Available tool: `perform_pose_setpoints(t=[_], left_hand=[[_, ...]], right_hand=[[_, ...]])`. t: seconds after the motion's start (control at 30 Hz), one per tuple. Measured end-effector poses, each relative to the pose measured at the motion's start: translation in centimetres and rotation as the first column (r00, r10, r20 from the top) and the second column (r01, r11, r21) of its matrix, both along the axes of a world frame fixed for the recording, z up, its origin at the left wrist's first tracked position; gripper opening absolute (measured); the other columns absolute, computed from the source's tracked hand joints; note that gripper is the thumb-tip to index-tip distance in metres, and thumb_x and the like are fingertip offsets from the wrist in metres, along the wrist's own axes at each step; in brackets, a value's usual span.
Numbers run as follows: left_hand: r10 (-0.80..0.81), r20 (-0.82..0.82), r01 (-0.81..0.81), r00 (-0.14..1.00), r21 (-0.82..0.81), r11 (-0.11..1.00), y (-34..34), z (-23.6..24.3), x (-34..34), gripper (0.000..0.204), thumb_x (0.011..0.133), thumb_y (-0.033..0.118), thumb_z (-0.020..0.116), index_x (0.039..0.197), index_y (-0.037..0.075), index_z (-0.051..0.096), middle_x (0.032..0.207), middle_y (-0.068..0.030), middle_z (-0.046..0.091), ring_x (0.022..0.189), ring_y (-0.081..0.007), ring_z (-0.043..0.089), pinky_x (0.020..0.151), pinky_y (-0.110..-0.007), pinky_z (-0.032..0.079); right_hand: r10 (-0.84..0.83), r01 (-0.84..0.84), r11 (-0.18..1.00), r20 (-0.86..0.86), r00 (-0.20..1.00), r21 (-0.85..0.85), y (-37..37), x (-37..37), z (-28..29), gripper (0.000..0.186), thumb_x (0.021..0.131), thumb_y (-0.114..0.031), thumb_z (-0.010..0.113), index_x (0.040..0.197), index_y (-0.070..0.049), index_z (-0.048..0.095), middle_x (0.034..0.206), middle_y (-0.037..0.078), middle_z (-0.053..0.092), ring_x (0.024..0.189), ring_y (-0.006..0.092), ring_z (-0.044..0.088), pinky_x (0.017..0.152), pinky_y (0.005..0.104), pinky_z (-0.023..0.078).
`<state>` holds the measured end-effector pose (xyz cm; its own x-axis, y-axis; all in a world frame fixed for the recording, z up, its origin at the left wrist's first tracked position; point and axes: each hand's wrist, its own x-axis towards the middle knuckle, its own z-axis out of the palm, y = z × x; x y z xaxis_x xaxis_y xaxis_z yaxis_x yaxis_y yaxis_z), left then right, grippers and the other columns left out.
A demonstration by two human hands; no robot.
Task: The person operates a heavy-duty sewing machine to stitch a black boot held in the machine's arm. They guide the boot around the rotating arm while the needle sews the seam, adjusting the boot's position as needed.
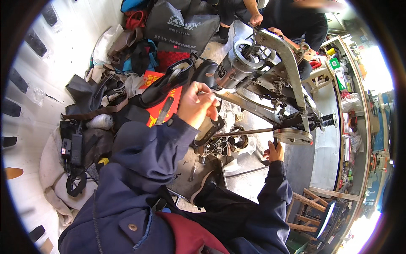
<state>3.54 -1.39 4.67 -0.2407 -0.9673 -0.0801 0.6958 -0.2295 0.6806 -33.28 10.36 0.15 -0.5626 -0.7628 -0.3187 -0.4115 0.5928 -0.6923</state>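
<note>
While my right hand [276,153] sits right of centre, its fingers curled around the dark handle [275,142] just below a round metal wheel [292,136], my left hand [198,103] is up near the middle of the frame, fingers bent and thumb tucked toward them; whether anything thin is pinched in there, I can't tell from this angle. And here's the big piece, the metal sewing machine [264,78], spreading from the centre into the upper right, with a shiny cylinder [225,75] facing me and a curved arm [289,63] sweeping down the far side. It looks heavy, all rigid metal, so I'd judge it's a thing to work from its handle rather than lift; the wheel should feel stiff and weighty, and any oil would make the bare metal slippery, so the handle is the sensible grip, well clear of those springs [277,86] and linkages. Over to the left of my left hand, a black shoe [163,86] lies tilted on red packaging [153,113]: light, I'd guess, soft in the upper and firmer along the sole, best taken by the heel. Up top, another person's hand [256,19] hangs close above the machine's upper end.
</note>
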Motion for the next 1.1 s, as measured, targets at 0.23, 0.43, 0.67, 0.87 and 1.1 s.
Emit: perform_pose_setpoints(t=[0.23,0.43,0.67,0.87,1.1], left_hand=[[0.367,0.455,-0.137,0.811,-0.462,0.876,-5.2,1.9,5.4,0.014,0.094,0.009,0.051,0.103,0.003,0.060,0.089,-0.0024,0.063,0.079,-0.0095,0.058,0.074,-0.025,0.048],[0.318,0.819,0.487,0.478,-0.548,0.680,-10.8,1.0,3.9,0.034,0.088,-0.007,0.046,0.117,0.004,0.060,0.101,-0.0120,0.064,0.099,-0.0128,0.059,0.090,-0.024,0.043],[0.069,0.927,0.762,0.370,-0.345,0.548,-13.0,-0.9,2.7,0.049,0.083,-0.001,0.045,0.131,0.008,0.053,0.114,-0.0211,0.064,0.098,-0.0323,0.062,0.087,-0.037,0.046],[-0.180,0.862,0.772,0.474,-0.308,0.557,-14.2,-1.7,4.7,0.057,0.081,0.002,0.055,0.138,0.004,0.046,0.123,-0.0120,0.062,0.109,-0.0193,0.057,0.099,-0.032,0.041],[-0.563,0.623,0.778,0.543,-0.120,0.617,-12.7,-2.7,6.9,0.050,0.077,0.009,0.077,0.123,-0.002,0.060,0.113,-0.0081,0.067,0.102,-0.0165,0.060,0.093,-0.030,0.045]], right_hand=[[0.019,-0.019,1.000,-0.028,0.999,-0.001,-0.1,-0.2,-0.1,0.030,0.092,-0.028,0.061,0.095,0.001,0.054,0.061,0.011,0.062,0.047,0.0187,0.062,0.042,0.0317,0.047],[0.041,-0.037,0.999,-0.085,0.996,0.038,-0.2,-0.4,-0.3,0.030,0.093,-0.030,0.060,0.102,-0.002,0.054,0.060,0.010,0.062,0.045,0.0175,0.061,0.039,0.0291,0.045],[0.049,-0.025,0.988,-0.159,0.986,0.152,0.1,-1.2,0.0,0.042,0.091,-0.042,0.063,0.096,-0.002,0.056,0.060,0.008,0.062,0.046,0.0148,0.061,0.039,0.0274,0.043],[0.257,-0.093,0.847,-0.251,0.933,0.523,0.3,-2.3,1.9,0.051,0.086,-0.046,0.069,0.077,0.004,0.066,0.062,0.010,0.065,0.047,0.0170,0.062,0.042,0.0288,0.047],[0.261,-0.228,0.898,-0.039,0.964,0.377,0.6,0.5,6.7,0.052,0.085,-0.047,0.069,0.070,0.003,0.068,0.061,0.010,0.066,0.058,0.0149,0.067,0.052,0.0261,0.050]])
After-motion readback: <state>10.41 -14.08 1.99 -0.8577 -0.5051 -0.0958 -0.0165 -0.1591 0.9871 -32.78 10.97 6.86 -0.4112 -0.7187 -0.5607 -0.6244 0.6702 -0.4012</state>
